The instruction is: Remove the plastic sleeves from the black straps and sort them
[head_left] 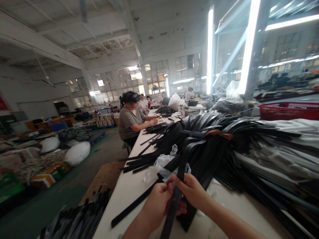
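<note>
Near the bottom middle, my left hand [158,202] and my right hand [190,189] meet around a long black strap [183,162]. Both hands are closed on it, thumbs and fingertips pressed close together. The strap's lower end hangs toward me past my left hand, and its upper part curves back over the pile. A thick heap of black straps [211,156] lies just beyond my right hand, with a brown tie [219,133] across it. Crumpled clear plastic [165,162] sits right behind my hands. One loose black strap [134,205] lies flat to the left of them.
The white table [119,199] runs away from me, its left edge slanting. A co-worker [132,119] sits along that edge. More black strips [82,215] stand at lower left beside cardboard [104,176]. A red basket [286,111] is at the right.
</note>
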The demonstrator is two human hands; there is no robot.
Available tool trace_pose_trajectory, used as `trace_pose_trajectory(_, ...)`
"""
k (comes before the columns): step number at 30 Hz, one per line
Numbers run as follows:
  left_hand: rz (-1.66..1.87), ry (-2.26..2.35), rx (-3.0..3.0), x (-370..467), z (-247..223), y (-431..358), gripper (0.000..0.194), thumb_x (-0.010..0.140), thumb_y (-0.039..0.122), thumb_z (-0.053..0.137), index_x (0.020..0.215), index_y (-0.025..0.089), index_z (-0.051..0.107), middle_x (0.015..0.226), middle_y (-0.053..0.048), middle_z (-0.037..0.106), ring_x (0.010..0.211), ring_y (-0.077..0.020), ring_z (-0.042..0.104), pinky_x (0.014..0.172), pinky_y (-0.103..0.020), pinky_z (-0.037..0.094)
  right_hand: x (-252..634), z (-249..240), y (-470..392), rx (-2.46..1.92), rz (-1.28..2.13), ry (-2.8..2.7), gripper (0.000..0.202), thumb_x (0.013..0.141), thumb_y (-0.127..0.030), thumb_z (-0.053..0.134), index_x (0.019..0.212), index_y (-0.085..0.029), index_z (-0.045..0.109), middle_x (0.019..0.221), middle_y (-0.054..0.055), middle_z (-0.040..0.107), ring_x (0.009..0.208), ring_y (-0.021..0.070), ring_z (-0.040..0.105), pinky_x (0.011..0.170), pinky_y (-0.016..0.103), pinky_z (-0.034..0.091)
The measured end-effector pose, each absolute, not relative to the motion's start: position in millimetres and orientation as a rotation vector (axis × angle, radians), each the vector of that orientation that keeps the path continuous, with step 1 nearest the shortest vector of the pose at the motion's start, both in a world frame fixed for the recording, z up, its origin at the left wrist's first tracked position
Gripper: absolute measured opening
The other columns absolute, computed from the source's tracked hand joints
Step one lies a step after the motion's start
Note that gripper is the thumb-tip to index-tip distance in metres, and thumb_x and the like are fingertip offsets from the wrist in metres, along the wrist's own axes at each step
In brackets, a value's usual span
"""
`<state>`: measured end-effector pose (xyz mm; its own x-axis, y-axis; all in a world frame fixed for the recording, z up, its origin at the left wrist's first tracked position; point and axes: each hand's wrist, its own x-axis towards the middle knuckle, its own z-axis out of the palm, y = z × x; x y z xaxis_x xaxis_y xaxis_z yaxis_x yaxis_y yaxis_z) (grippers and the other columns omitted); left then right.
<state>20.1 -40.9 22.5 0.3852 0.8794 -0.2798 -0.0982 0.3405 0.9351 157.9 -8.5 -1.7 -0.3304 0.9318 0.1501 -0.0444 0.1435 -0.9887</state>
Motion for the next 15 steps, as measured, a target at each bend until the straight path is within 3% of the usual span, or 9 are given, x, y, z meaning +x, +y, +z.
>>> trace_pose_trajectory(2,0.627,0.802,0.977,15.9,26.6,-43.2,0.073,0.067,0.078,0.059,0.094,0.011,0.059,0.075,-0.013,0.065,0.064,-0.0212,0.064,0.058,-0.028,0.049,162.9,6.0,-8.1,-0.914,1.28,-1.427,0.061,0.076,-0.072,0.053,0.082,-0.013,0.066,0.045,-0.003,0.049,0.037,0.0091,0.043,0.036,0.02,0.028)
trace_pose_trajectory(4,0.491,0.696,0.978,12.3,30.5,-44.7,0.067,0.069,0.073,0.063,0.096,0.012,0.058,0.069,-0.009,0.062,0.058,-0.0183,0.06,0.053,-0.026,0.046,169.2,15.9,-8.1,-0.908,1.29,-1.362,0.06,0.072,-0.072,0.058,0.079,-0.013,0.067,0.043,-0.005,0.042,0.036,0.0072,0.037,0.036,0.02,0.023)
trace_pose_trajectory(7,0.442,0.694,0.951,9.7,34.3,-45.9,0.054,0.067,0.062,0.073,0.085,0.015,0.054,0.052,0.003,0.044,0.042,-0.0066,0.036,0.042,-0.017,0.028,180.1,28.3,-5.7,-0.876,1.406,-1.289,0.057,0.07,-0.066,0.066,0.077,-0.01,0.07,0.043,-0.007,0.034,0.038,0.0045,0.028,0.037,0.019,0.016)
trace_pose_trajectory(9,0.416,0.713,0.921,9.6,33.6,-45.9,0.051,0.069,0.061,0.073,0.081,0.016,0.05,0.05,0.006,0.034,0.042,-0.0043,0.025,0.042,-0.017,0.017,189.2,33.1,0.3,-0.856,1.459,-1.114,0.057,0.07,-0.065,0.065,0.08,-0.009,0.071,0.044,-0.008,0.03,0.038,0.0035,0.023,0.038,0.019,0.012)
trace_pose_trajectory(12,0.392,0.729,0.973,11.2,25.4,-43.4,0.051,0.074,0.063,0.067,0.083,0.015,0.052,0.052,0.005,0.035,0.042,-0.0044,0.027,0.044,-0.02,0.014,200.8,34.8,11.0,-0.865,1.369,-0.844,0.057,0.066,-0.065,0.069,0.078,-0.01,0.07,0.044,-0.011,0.024,0.039,0.0029,0.016,0.037,0.019,0.009)
trace_pose_trajectory(15,0.466,0.749,1.084,13.2,14.0,-36.3,0.062,0.071,0.073,0.062,0.082,0.013,0.055,0.051,0.005,0.036,0.041,-0.005,0.028,0.044,-0.021,0.015,195.8,30.8,8.3,-0.911,1.266,-0.954,0.056,0.064,-0.065,0.071,0.076,-0.011,0.069,0.045,-0.009,0.027,0.04,0.0031,0.02,0.037,0.018,0.014)
